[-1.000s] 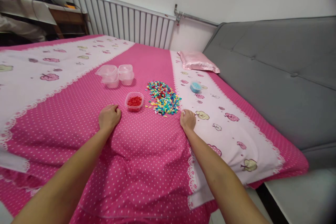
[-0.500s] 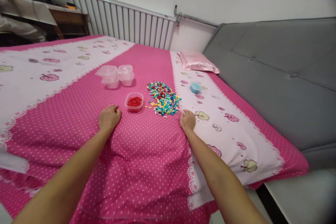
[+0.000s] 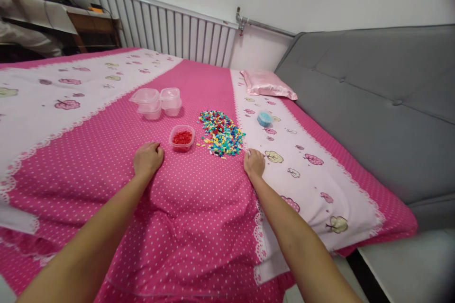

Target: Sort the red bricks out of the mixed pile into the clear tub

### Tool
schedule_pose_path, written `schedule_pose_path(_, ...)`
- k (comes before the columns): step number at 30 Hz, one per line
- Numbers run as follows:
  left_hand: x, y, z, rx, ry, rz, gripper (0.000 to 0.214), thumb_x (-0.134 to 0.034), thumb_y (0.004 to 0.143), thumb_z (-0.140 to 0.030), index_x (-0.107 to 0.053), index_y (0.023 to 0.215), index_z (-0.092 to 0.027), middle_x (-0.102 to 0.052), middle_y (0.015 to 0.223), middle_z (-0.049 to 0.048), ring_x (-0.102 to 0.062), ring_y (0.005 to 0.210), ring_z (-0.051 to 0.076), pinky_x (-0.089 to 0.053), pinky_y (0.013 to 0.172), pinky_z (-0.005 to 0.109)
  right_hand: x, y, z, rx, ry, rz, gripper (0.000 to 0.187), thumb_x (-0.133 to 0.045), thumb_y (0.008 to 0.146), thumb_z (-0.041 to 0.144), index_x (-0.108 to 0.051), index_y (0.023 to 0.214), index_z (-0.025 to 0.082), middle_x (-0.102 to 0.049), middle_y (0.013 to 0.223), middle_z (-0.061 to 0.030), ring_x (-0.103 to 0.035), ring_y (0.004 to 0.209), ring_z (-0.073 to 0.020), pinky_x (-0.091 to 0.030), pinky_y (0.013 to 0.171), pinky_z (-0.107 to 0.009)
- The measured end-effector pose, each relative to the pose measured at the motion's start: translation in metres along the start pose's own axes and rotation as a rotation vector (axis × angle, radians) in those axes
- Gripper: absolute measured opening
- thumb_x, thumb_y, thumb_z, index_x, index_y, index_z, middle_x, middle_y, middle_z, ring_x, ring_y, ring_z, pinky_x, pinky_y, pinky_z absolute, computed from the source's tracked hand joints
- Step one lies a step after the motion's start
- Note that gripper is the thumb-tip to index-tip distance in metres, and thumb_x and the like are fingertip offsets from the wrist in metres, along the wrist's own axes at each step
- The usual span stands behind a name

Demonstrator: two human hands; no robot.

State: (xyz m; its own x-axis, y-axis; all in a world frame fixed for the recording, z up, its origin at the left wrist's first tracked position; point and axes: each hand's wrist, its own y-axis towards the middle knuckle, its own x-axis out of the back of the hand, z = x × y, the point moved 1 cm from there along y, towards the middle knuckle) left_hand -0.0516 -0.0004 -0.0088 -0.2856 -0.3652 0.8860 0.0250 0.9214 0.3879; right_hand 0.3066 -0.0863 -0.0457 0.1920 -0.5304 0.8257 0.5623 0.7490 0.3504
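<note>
Mid-frame, the left hand (image 3: 147,158) and right hand (image 3: 255,163) are curled closed, well apart; coloured pieces (image 3: 224,135) are heaped between, slightly higher.

The bedspread (image 3: 199,180) is pink with white polka dots, its white bands (image 3: 295,156) printed with pink and green trees (image 3: 67,104); the boxed pieces (image 3: 182,138) are red, the loose pile (image 3: 223,135) multicoloured, the headboard (image 3: 373,71) grey.
</note>
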Motion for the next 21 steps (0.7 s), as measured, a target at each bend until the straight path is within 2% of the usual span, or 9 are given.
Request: schedule_pose_path(21,0.0017,-0.0005,-0.0006,-0.004,0.007,0.005,0.046,-0.034,0.084,-0.033,-0.068,0.111,-0.017,-0.068,0.115,0.0091,-0.060,0.106,0.025,-0.042,0.095,0.034,0.0032,-0.0014,0.0015,0.004,0.007,0.006,0.036,-0.040,0.091,0.029,-0.062,0.115,0.015,-0.063,0.117,-0.0108,-0.050,0.109,-0.0247,-0.033,0.092,-0.034)
